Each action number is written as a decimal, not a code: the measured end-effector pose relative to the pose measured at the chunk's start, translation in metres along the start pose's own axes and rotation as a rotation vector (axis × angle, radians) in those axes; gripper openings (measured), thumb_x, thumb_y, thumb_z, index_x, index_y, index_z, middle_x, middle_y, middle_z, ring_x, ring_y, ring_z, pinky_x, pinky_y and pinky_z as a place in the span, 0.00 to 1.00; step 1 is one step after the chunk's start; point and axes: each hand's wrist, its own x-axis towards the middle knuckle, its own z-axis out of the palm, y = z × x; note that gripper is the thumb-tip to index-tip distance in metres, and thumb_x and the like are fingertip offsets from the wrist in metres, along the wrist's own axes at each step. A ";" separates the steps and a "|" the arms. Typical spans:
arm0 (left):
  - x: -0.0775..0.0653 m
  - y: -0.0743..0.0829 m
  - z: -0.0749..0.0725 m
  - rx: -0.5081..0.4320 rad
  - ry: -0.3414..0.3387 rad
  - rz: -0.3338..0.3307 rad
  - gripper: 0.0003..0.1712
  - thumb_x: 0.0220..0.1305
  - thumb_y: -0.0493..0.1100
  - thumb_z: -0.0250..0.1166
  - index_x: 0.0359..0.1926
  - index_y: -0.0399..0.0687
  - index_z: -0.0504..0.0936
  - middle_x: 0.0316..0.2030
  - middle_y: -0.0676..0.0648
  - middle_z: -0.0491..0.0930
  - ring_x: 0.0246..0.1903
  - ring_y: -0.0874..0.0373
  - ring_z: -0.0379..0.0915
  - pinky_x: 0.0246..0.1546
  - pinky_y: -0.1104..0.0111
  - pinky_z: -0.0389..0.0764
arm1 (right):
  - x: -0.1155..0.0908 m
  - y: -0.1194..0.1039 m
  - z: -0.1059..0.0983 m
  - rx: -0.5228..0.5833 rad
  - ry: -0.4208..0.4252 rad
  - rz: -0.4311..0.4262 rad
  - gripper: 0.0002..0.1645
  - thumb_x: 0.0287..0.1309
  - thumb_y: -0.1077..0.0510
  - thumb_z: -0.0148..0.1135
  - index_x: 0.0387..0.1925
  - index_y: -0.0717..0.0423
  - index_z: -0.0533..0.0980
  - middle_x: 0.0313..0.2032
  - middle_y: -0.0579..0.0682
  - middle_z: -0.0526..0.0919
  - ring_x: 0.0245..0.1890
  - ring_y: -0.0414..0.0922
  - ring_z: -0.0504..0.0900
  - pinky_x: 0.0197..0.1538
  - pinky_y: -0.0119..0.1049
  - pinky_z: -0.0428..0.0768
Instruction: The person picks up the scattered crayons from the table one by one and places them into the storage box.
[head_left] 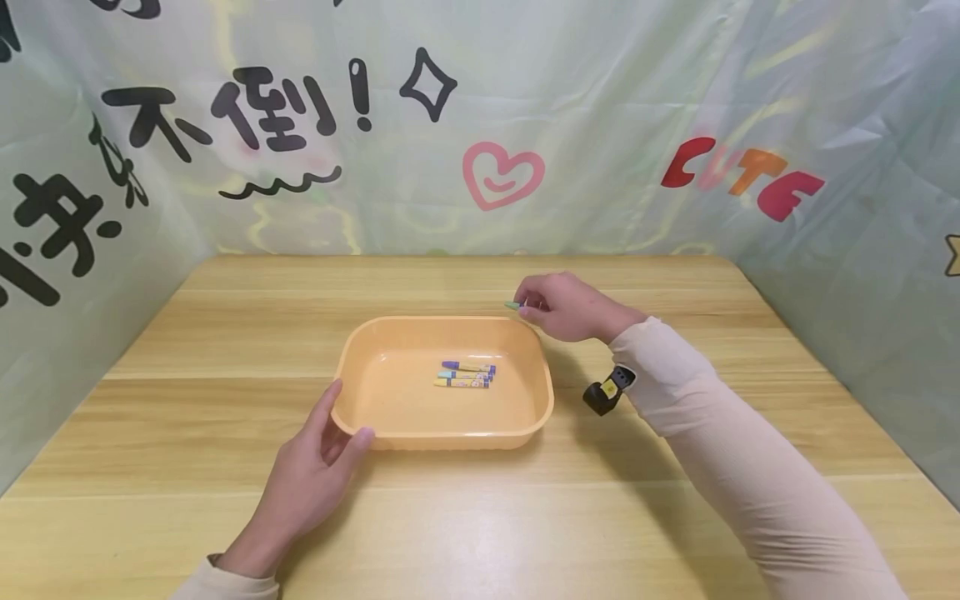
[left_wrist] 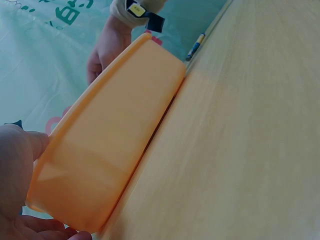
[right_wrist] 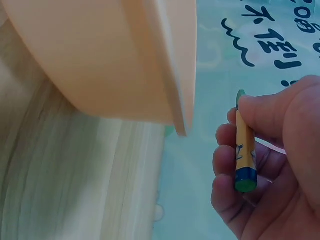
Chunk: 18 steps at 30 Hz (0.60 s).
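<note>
An orange plastic basin (head_left: 442,422) stands on the table. My left hand (head_left: 311,479) holds its near left corner, thumb at the front rim and fingers along the left side. Inside the basin lie a dark blue crayon (head_left: 468,367), a light blue crayon (head_left: 452,375) and a yellow crayon (head_left: 461,383), side by side. Just past the far right corner, my right hand (head_left: 566,307) pinches a green crayon (right_wrist: 245,145) between thumb and fingers. The crayon has a yellow wrapper with a dark band, and its green tip (head_left: 512,305) points left.
Another crayon (left_wrist: 195,47) lies on the wooden table (head_left: 187,425) beyond the basin in the left wrist view; I cannot find it in the head view. A printed cloth (head_left: 600,100) hangs behind the table and along both sides. A black wrist camera (head_left: 603,396) hangs under the right sleeve.
</note>
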 end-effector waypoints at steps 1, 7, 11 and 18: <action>0.000 0.000 0.000 0.000 -0.001 -0.001 0.46 0.70 0.54 0.59 0.76 0.44 0.45 0.68 0.33 0.60 0.60 0.41 0.68 0.56 0.63 0.73 | 0.001 -0.001 0.001 0.001 -0.004 0.001 0.07 0.66 0.62 0.58 0.42 0.62 0.78 0.32 0.51 0.83 0.30 0.45 0.78 0.39 0.43 0.81; 0.000 0.000 0.000 0.015 0.003 -0.001 0.45 0.70 0.54 0.58 0.76 0.44 0.45 0.68 0.33 0.60 0.60 0.41 0.68 0.55 0.63 0.73 | 0.005 -0.008 0.004 0.000 -0.020 -0.012 0.08 0.65 0.62 0.59 0.42 0.63 0.78 0.33 0.51 0.83 0.32 0.46 0.80 0.42 0.44 0.82; -0.001 0.000 0.000 0.016 0.008 0.003 0.45 0.70 0.53 0.59 0.76 0.44 0.45 0.68 0.33 0.60 0.60 0.42 0.68 0.56 0.63 0.73 | 0.008 -0.013 0.004 0.002 -0.038 -0.009 0.08 0.66 0.61 0.59 0.43 0.62 0.78 0.34 0.51 0.83 0.33 0.46 0.81 0.43 0.43 0.82; 0.000 -0.001 0.000 0.019 0.007 0.000 0.45 0.70 0.55 0.58 0.76 0.44 0.45 0.68 0.34 0.60 0.60 0.41 0.68 0.55 0.63 0.73 | 0.013 -0.020 0.001 -0.038 -0.155 -0.011 0.10 0.67 0.61 0.56 0.45 0.61 0.79 0.36 0.51 0.83 0.36 0.46 0.81 0.45 0.43 0.82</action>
